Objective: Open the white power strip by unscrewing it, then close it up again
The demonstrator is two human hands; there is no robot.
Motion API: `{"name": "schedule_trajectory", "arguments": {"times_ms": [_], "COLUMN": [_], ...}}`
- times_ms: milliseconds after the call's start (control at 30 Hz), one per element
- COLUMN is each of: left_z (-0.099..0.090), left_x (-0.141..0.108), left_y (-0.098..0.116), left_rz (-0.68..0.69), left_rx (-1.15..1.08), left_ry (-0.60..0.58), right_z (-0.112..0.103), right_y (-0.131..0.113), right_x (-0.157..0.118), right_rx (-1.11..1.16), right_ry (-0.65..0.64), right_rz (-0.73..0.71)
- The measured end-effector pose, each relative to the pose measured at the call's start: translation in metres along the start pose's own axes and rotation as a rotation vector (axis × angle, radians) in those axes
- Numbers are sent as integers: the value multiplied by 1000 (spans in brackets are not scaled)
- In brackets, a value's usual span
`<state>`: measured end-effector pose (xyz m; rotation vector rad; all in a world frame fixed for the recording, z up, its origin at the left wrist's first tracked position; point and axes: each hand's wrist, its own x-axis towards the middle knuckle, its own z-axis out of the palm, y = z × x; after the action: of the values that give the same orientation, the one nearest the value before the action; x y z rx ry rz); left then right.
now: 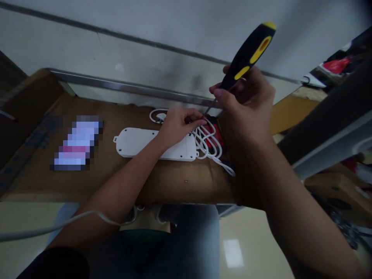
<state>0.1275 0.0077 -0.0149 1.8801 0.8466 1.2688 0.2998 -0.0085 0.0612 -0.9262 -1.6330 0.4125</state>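
Two hands at work: the right hand (pixel 244 102) pinches a yellow-and-black screwdriver (pixel 247 56); the left hand (pixel 177 128), fingers together, presses a light, stiff white power strip (pixel 154 143), best steadied by its casing.

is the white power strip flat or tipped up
Flat: the white plastic power strip rests on brown cardboard, left hand on its end.

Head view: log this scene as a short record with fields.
Right hand: grips a screwdriver, black-and-yellow handle, shaft angled downward
Left hand: over a white power strip, close to the shaft
Cable: white cord, looped beside the strip
Loose item: small metal piece on the brown cardboard
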Motion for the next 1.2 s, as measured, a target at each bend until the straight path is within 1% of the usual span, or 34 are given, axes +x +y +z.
{"name": "schedule_trajectory", "arguments": {"times_ms": [100, 167, 233, 333, 400, 433, 567, 633, 700, 767, 867, 1000, 1067, 1133, 1167, 1200], "left_z": [0, 0, -1, -2, -2, -2, -1, -1, -1, -2, -2, 1, -2, -10, -16, -23], "left_x": [-1, -1, -1, 0, 0, 0, -1, -1, 0, 0, 0, -2, -1, 2, 3, 4], "left_y": [1, 2, 1, 0, 0, 0, 1, 1, 0, 0, 2, 6, 5, 0, -3, -5], "left_rz": [19, 31, 34, 24, 25, 27, 35, 38, 39, 35, 15, -3, -5, -15, -30, -55], "left_rx": [6, 21, 24, 15, 18, 23, 33, 23, 12, 8, 22, 26, 13, 16, 26, 42], "left_ry": [1, 1, 4, -2, -6, -2, 14, 20, 34, 41, 33, 19, 14, -39, -85, -165], "right_z": [1, 0, -2, -4, -4, -4, -2, -1, -2, -2, 0, 2, 1, -1, -2, -3], "right_y": [4, 6, 5, -2, -6, -8, -7, -4, -2, -1, -2, -4, -6, -8, -10, -11], "right_x": [1, 2, 1, -1, -3, -3, -1, 0, 0, -2, -3, -3, -2, -1, -1, -1], "right_rx": [-105, -141, -142, -127, -102, -100, -197, -206, -146, -86, -59, -141, -169, -148, -127, -102], "right_ry": [85, 110, 89, -10, -62, -66, 15, 52, 32, -25, -62, 1, 34, 18, -13, -51], "right_rz": [-8, -10, 5, 54, 54, 42, -9, -21, -22, -15, -25, -35, -18, 13, 32, 45]}}
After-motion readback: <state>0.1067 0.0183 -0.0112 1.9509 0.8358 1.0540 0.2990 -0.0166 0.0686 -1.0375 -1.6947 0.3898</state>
